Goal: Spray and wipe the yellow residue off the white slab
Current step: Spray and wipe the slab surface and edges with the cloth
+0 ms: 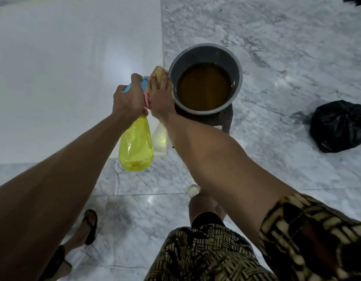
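The white slab (64, 82) fills the left and top of the head view, glossy, with a faint yellow streak along its far edge (5, 11). My left hand (127, 98) grips the neck of a yellow spray bottle (136, 147) with a blue and pink trigger head, held over the slab's near right corner. My right hand (160, 96) is closed around a yellowish sponge (158, 73), right beside the sprayer head and the slab's right edge. The two hands touch.
A grey bucket (237, 63) of brown water stands on a dark stool just right of the slab. A black plastic bag (339, 126) lies on the marble floor at the right. My sandalled feet and a thin cord are below.
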The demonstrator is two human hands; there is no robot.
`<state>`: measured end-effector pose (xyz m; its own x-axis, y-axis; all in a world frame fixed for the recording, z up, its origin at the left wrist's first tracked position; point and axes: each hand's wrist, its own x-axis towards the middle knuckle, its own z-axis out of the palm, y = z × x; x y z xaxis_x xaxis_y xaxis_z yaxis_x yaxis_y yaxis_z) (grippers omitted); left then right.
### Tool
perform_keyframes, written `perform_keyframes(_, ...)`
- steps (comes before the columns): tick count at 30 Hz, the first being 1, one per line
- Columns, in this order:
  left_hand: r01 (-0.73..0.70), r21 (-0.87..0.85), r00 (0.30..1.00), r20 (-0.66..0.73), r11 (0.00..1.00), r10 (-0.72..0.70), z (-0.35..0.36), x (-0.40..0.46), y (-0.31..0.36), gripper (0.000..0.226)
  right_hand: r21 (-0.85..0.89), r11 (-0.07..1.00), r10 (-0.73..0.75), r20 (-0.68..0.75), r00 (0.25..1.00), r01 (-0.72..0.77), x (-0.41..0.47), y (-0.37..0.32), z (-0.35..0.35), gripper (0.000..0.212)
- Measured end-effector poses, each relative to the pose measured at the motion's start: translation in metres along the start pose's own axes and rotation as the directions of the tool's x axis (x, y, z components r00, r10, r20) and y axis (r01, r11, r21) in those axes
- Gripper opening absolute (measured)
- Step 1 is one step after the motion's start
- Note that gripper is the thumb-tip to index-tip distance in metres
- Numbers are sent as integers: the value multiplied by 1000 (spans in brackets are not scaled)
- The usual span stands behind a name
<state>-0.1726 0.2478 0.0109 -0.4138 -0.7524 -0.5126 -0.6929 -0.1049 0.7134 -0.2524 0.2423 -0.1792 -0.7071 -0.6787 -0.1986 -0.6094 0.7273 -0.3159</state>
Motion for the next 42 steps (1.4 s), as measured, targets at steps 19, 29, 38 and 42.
perform_keyframes(19,25,-113,990,-138,993,-41,-13,-132,-97,86,277,960,14,100,995,-41,-195,-20,33,82)
perform_keyframes(29,6,-248,987,-153,969,-45,28,-236,-133,67,733,396,-250,665,704,-552,-334,12,-23,71)
perform_keyframes(38,-53,-303,994,-106,952,22,65,-301,-78,69,730,-1,-248,662,707,-684,-394,135,-101,70)
perform_keyframes(42,-68,-367,995,-90,928,37,79,-310,-49,57,714,-216,-208,633,746,-666,-372,174,-131,88)
